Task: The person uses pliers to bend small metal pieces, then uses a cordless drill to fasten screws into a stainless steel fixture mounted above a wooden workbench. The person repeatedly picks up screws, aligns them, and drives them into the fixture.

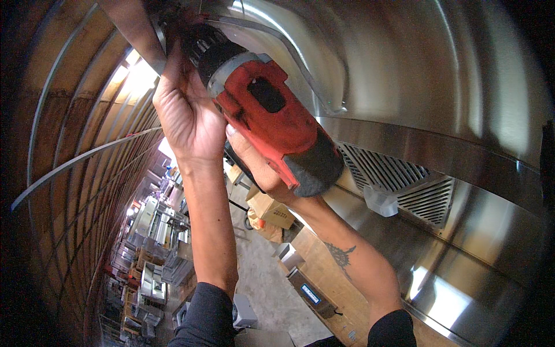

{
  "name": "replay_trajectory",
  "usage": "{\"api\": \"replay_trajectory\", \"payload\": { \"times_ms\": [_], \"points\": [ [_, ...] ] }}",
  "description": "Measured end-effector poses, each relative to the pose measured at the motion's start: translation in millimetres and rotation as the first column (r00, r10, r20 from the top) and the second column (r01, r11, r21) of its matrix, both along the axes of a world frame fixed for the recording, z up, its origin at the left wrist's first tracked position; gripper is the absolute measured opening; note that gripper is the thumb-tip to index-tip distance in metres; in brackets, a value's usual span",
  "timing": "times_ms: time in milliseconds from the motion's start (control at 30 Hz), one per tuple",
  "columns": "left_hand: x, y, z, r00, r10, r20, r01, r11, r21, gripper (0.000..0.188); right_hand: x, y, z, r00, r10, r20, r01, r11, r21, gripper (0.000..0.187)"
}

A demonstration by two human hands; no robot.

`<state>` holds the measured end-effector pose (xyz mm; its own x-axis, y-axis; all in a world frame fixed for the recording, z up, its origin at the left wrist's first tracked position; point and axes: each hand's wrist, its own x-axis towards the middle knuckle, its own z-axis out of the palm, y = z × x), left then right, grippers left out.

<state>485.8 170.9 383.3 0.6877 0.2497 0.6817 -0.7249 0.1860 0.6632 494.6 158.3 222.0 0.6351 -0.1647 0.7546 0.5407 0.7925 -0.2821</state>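
Observation:
A red and black cordless drill (283, 130) is raised overhead, its chuck (207, 47) directed to the upper left. My right hand (259, 165) is wrapped around its grip from below, mostly behind the drill body. Beside the chuck, my left hand (193, 118) reaches up with its palm showing. Its fingertips are lost in shadow near the edge of a metal strip (137, 34), so whether they pinch anything is hidden. The drill's tip is also too dark to make out.
Curved stainless sheet metal (404, 63) surrounds the drill on the right, with slatted filter panels (399, 173) and a clear cup (380, 201) below. Further down are a wooden board (324, 260), a cardboard box (270, 209) and the concrete floor (257, 272). Ribbed wall framing (87, 144) rises left.

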Motion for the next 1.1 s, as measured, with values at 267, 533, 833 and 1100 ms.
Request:
{"api": "replay_trajectory", "payload": {
  "times_ms": [267,533,833,1100],
  "points": [
    [-13.2,1.6,-1.3,0.999,0.048,0.023,-0.049,0.998,0.047,0.03,15.3,-14.5,12.8,0.996,-0.025,0.082,0.024,1.0,0.021,0.027],
    [-14.3,-19.9,12.9,0.295,0.541,0.787,-0.94,0.018,0.34,0.04,33.3,-46.5,13.9,0.995,0.049,0.083,-0.042,0.995,-0.089,0.027],
    [-25.7,1.4,57.7,0.367,0.419,0.831,-0.75,-0.396,0.53,0.036,15.4,-32.1,10.8,0.965,0.147,0.216,-0.128,0.987,-0.101,0.046],
    [-16.8,13.3,60.0,0.283,0.35,0.893,-0.773,-0.468,0.429,0.035,14.5,-48.9,20.7,0.872,0.489,0.004,-0.48,0.857,-0.189,0.032]
  ]
}}
